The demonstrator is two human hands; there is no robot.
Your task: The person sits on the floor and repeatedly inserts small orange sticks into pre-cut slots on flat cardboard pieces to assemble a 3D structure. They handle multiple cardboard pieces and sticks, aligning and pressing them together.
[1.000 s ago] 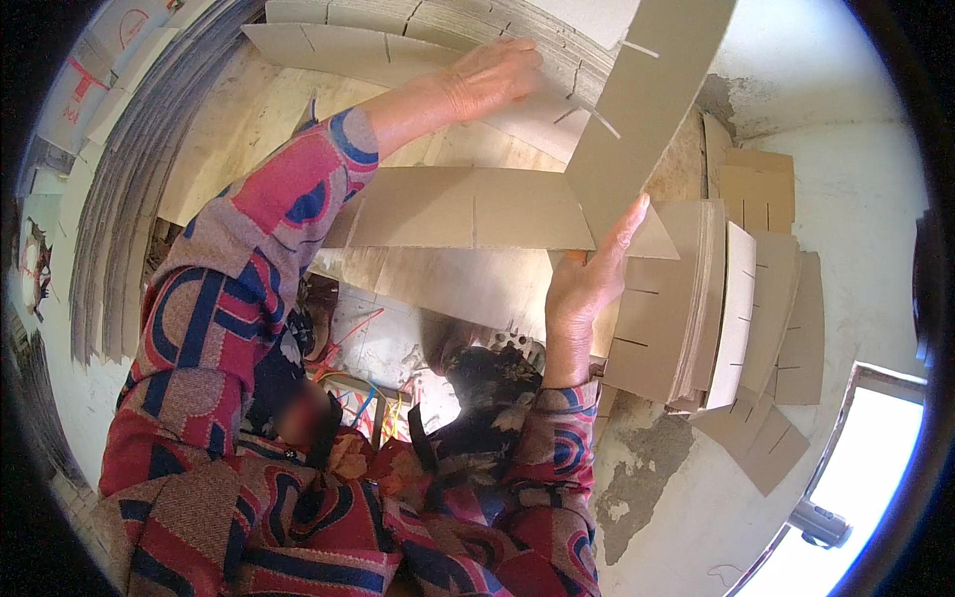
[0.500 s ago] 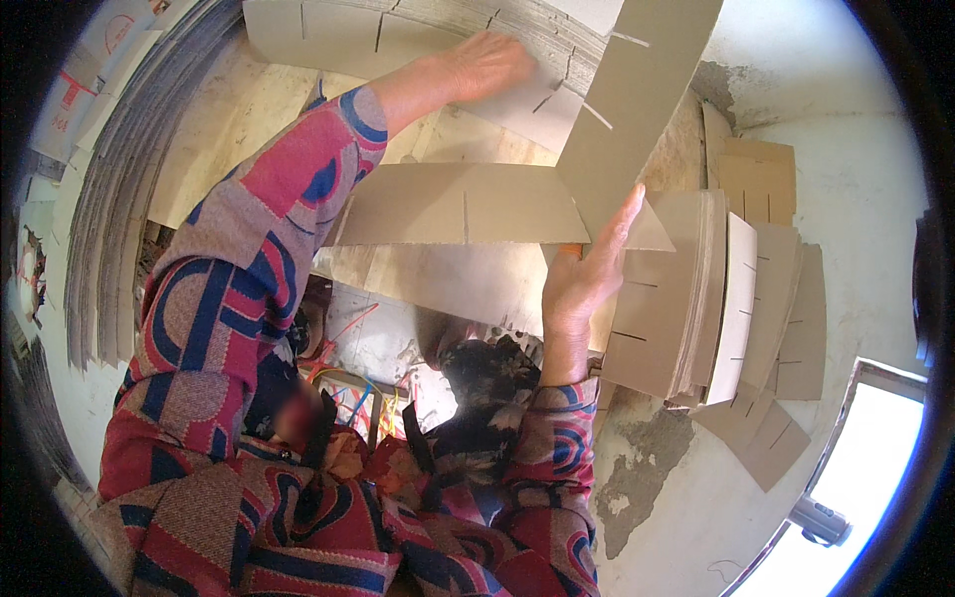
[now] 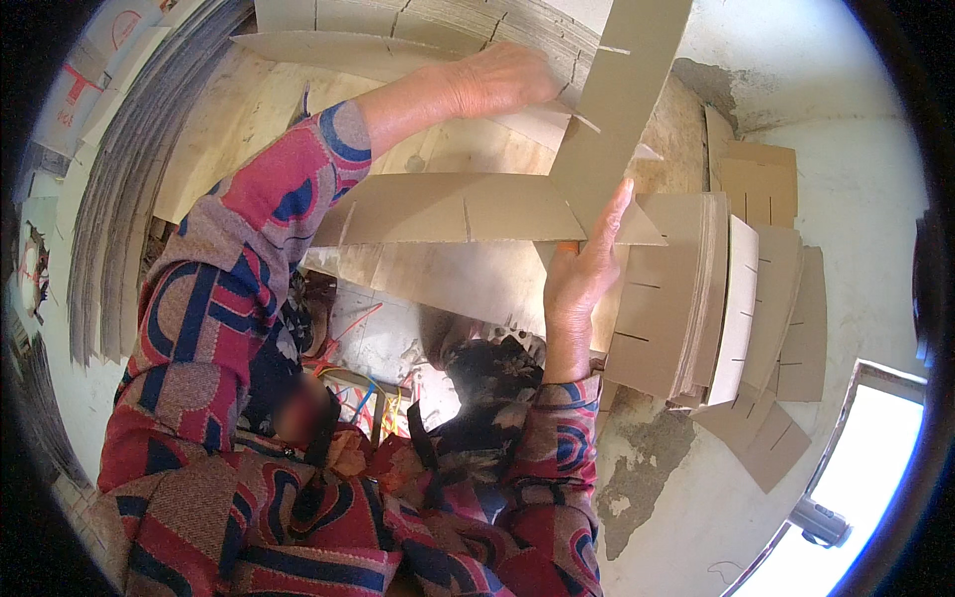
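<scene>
My left hand [image 3: 505, 80] is closed on the top edge of a slotted cardboard strip [image 3: 328, 45], just in front of the far stack of strips [image 3: 438, 18]. That strip hangs slightly apart from the stack, its right part passing below my fingers. My right hand [image 3: 585, 269] grips two joined cardboard strips where they meet. One of them, a long strip [image 3: 622, 90], slants up and away to the right. The other, a crosswise strip [image 3: 438, 209], reaches left toward my left sleeve. Some of the right fingers are hidden behind the cardboard.
A thick pile of slotted cardboard pieces [image 3: 662, 298] stands right of my right hand, with loose pieces [image 3: 801, 318] beyond it. Tall grey cardboard sheets [image 3: 119, 229] line the left. Beneath my arms is a pale wooden board [image 3: 468, 279]; colored cords [image 3: 383, 398] lie lower down.
My left hand has moved slightly right and nearer, drawing a strip away from the far stack. My right hand and the joined strips have shifted slightly left.
</scene>
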